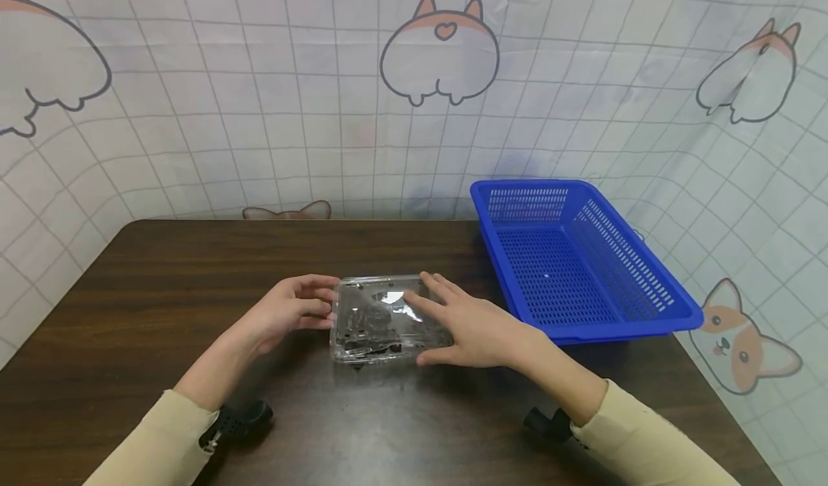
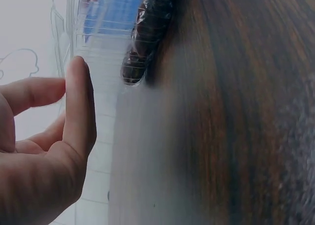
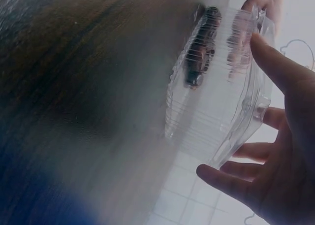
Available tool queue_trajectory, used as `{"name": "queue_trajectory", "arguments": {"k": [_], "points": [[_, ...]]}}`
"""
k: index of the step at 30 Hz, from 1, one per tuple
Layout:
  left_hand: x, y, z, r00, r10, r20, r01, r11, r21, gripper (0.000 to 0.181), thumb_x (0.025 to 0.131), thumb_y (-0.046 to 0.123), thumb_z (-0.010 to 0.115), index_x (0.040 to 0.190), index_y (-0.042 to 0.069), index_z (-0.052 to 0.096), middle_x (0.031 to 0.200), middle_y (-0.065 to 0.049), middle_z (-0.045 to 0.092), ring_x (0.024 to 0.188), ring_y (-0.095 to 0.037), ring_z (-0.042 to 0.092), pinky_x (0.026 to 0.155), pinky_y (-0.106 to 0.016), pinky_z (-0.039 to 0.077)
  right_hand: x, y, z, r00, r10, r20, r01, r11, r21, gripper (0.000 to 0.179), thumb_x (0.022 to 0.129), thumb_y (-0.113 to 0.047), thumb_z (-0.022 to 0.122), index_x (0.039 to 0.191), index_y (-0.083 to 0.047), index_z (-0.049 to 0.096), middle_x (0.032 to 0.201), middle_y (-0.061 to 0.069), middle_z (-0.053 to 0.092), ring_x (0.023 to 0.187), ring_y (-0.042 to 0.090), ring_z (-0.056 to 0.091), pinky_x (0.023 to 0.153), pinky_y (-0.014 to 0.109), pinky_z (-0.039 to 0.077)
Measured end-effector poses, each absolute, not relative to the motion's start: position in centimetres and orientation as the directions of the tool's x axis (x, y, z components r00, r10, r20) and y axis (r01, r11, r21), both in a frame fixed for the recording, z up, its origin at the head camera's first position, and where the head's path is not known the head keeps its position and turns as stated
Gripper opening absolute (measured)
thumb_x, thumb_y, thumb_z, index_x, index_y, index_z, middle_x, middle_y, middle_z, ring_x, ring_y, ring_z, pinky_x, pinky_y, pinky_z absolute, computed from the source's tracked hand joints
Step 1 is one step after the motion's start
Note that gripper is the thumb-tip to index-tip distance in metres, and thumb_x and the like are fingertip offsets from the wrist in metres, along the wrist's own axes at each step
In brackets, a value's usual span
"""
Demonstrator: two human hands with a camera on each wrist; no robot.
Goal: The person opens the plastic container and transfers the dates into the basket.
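A clear plastic clamshell box [image 1: 378,321] lies on the table with dark brown contents inside; what they are cannot be told. Both lid and base rims show, running close together at the right side. My left hand [image 1: 300,306] is at the box's left edge, fingers loosely bent and fingertips right at the rim. The right hand [image 1: 475,324] spreads its fingers over the lid's right part, the thumb near the front right corner. In the right wrist view, the thumb [image 3: 275,62] meets the box's rim. Dark contents [image 2: 147,38] show through the wall in the left wrist view.
A blue plastic basket [image 1: 582,281] with slotted walls stands right of the box, close by the right forearm. The dark wood table [image 1: 382,428] ends at a white gridded curtain [image 1: 291,112] printed with cartoon dogs.
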State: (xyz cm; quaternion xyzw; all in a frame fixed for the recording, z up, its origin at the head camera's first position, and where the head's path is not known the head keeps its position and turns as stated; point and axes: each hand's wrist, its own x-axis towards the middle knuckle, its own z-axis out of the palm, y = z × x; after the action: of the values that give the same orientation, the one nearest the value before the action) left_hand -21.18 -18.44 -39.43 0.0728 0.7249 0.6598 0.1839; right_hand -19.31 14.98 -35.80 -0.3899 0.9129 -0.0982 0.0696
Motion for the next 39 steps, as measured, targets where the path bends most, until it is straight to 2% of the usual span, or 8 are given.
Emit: {"name": "queue_trajectory", "arguments": {"k": [3, 9, 16, 25, 34, 39], "points": [[-21.07, -18.39, -39.50, -0.924, 0.335, -0.182, -0.146, 0.128, 0.981, 0.054, 0.098, -0.005, 0.062, 0.149, -0.008, 0.042, 0.130, -0.028, 0.053, 0.095, -0.024, 0.068, 0.086, -0.036, 0.061, -19.25, 15.01, -35.94, -0.679, -0.732, -0.059, -0.702, 0.671, -0.237, 0.096, 0.090, -0.061, 0.071, 0.165, -0.024, 0.024, 0.170, 0.014, 0.005, 0.155, 0.034, 0.010, 0.075, 0.038, 0.060], [-20.99, -18.20, -39.70, -0.928, 0.331, -0.173, -0.140, 0.122, 0.983, 0.062, 0.094, -0.004, 0.070, 0.149, -0.007, 0.042, 0.133, -0.028, 0.049, 0.095, -0.023, 0.067, 0.087, -0.037, 0.061, -19.21, 14.93, -36.10, -0.679, -0.732, -0.059, -0.704, 0.672, -0.230, 0.092, 0.092, -0.060, 0.069, 0.165, -0.024, 0.025, 0.170, 0.015, 0.004, 0.155, 0.031, 0.006, 0.084, 0.041, 0.060], [-20.66, -18.22, -39.89, -0.932, 0.317, -0.174, -0.141, 0.123, 0.982, 0.063, 0.093, -0.004, 0.071, 0.149, -0.007, 0.042, 0.133, -0.028, 0.048, 0.093, -0.023, 0.067, 0.085, -0.037, 0.061, -19.00, 14.75, -36.38, -0.686, -0.726, -0.051, -0.700, 0.678, -0.226, 0.086, 0.094, -0.066, 0.062, 0.163, -0.027, 0.029, 0.170, 0.015, 0.005, 0.155, 0.030, 0.007, 0.073, 0.036, 0.060], [-21.06, -17.86, -39.94, -0.934, 0.311, -0.177, -0.146, 0.121, 0.982, 0.063, 0.093, -0.002, 0.073, 0.148, -0.005, 0.043, 0.132, -0.027, 0.048, 0.090, -0.023, 0.067, 0.082, -0.036, 0.062, -18.97, 14.75, -36.20, -0.691, -0.721, -0.054, -0.691, 0.681, -0.241, 0.076, 0.097, -0.061, 0.060, 0.162, -0.029, 0.034, 0.169, 0.018, 0.004, 0.155, 0.036, 0.008, 0.089, 0.044, 0.059], [-20.95, -17.67, -40.20, -0.931, 0.316, -0.183, -0.153, 0.119, 0.981, 0.064, 0.093, -0.003, 0.072, 0.149, -0.004, 0.042, 0.130, -0.025, 0.049, 0.091, -0.023, 0.066, 0.082, -0.038, 0.062, -18.87, 14.69, -36.18, -0.681, -0.729, -0.068, -0.702, 0.677, -0.222, 0.083, 0.093, -0.058, 0.070, 0.161, -0.025, 0.036, 0.168, 0.024, 0.007, 0.153, 0.042, 0.011, 0.092, 0.049, 0.058], [-21.02, -17.53, -40.03, -0.937, 0.305, -0.173, -0.141, 0.124, 0.982, 0.062, 0.093, -0.003, 0.071, 0.149, -0.004, 0.043, 0.129, -0.025, 0.049, 0.089, -0.023, 0.066, 0.081, -0.037, 0.062, -18.96, 14.53, -36.23, -0.693, -0.718, -0.069, -0.696, 0.691, -0.198, 0.078, 0.097, -0.060, 0.062, 0.162, -0.027, 0.034, 0.168, 0.023, 0.009, 0.153, 0.040, 0.012, 0.095, 0.050, 0.056]]}}
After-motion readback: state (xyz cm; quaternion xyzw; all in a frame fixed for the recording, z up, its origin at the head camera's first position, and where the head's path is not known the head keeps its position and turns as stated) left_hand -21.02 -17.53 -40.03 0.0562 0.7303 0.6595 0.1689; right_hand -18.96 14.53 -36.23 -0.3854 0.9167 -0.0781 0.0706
